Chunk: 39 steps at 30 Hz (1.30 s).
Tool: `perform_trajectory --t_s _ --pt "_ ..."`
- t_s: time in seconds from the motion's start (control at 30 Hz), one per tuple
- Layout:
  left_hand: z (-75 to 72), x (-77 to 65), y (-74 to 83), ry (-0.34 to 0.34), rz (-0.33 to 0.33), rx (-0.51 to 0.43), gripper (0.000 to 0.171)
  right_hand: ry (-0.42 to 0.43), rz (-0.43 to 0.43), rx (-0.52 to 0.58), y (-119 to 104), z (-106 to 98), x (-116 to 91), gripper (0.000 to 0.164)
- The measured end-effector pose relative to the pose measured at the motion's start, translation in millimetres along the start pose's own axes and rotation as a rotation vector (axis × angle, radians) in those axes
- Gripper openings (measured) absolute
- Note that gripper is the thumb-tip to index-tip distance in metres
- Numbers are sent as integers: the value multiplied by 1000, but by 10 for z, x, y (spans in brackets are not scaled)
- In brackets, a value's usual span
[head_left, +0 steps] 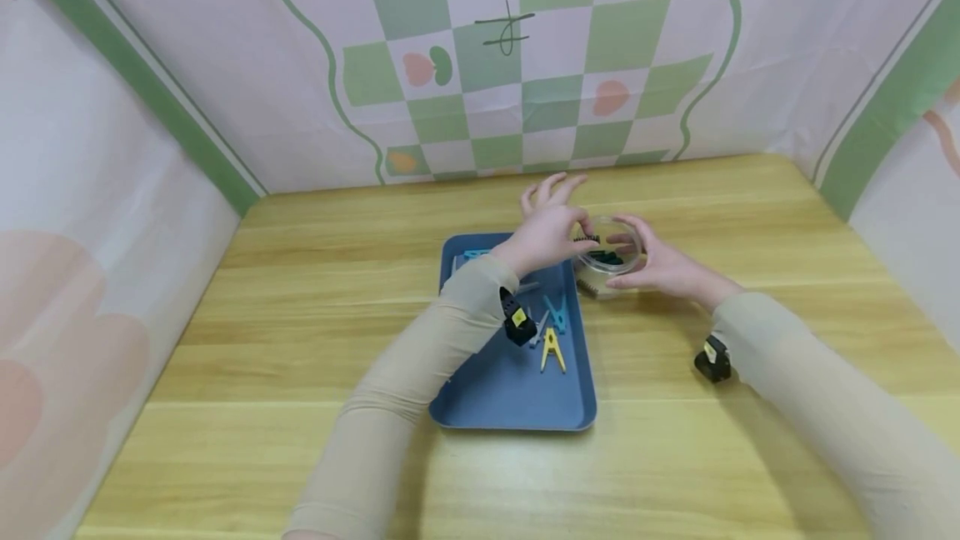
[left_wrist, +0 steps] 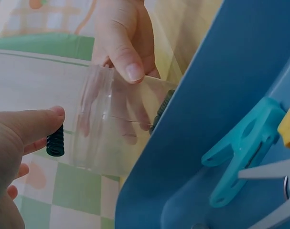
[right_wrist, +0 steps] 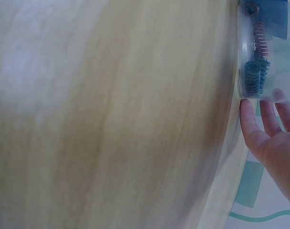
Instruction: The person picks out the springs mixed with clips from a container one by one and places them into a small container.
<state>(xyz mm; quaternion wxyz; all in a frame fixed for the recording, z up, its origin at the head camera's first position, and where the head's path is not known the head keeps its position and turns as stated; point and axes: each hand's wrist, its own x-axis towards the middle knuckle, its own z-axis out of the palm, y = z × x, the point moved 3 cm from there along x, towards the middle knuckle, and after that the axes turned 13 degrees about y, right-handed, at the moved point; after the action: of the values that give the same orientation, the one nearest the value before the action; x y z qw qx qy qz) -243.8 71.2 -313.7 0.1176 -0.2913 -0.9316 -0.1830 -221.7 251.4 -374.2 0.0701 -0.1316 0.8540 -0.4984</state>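
Note:
My left hand [head_left: 546, 230] pinches a small dark green coil spring [left_wrist: 55, 141] between thumb and fingers, at the mouth of a clear plastic jar [left_wrist: 94, 121]. My right hand [head_left: 662, 265] holds that jar around its side, with the thumb on one side and the fingers on the other. Inside the jar lie several springs; the right wrist view shows a blue-green spring [right_wrist: 252, 78] and a reddish one [right_wrist: 261, 40] through the wall. Below and left of the jar lies a blue tray [head_left: 510, 407], partly hidden by my left forearm.
In the tray lie a yellow clothespin [head_left: 552, 348], a turquoise clothespin [head_left: 557, 313] and grey pieces, with another blue item [head_left: 476, 254] near its far end. The tray stands on a wooden table [head_left: 315, 340] backed by a patterned cloth [head_left: 555, 40].

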Motion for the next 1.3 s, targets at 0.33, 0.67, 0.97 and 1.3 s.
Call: perform_trajectory --t_s 0.33,0.67,0.97,1.3 --pt "100 55 46 9 15 12 17 8 6 6 34 -18 -13 99" --pt "158 76 128 43 31 -16 14 0 25 -8 39 -10 -23 101" --pt "216 95 146 27 24 -17 14 3 30 -18 46 -11 -23 101" --pt "228 93 117 20 10 -45 15 0 23 -20 24 -8 -17 101"
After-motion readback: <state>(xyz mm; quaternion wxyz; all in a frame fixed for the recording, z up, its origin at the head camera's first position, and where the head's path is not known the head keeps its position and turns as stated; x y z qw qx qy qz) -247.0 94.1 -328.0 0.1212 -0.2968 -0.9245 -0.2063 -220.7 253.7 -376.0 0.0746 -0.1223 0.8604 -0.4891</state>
